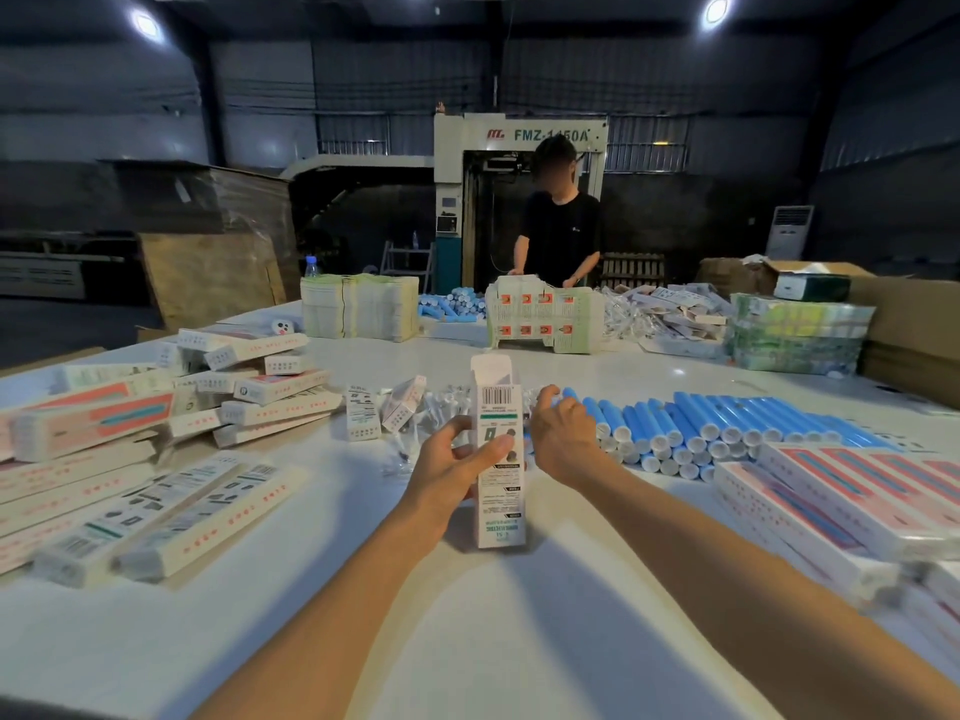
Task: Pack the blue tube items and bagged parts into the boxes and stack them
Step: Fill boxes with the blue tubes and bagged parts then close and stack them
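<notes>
The white table [493,641] carries the row of blue tubes [727,423] just to the right of the hands. Their long axes point away from the person, with the capped ends near. The box [498,413] stands upright with its top flap open, gripped by the left hand [457,470]. The right hand [558,439] is nearer the tubes and curls over the row's left end; I cannot tell whether it holds one.

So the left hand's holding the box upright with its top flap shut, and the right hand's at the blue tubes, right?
Not quite: the head view shows the top flap of the box standing open, not shut. The rest holds: the left hand holds it upright and the right hand is at the blue tubes.
</notes>
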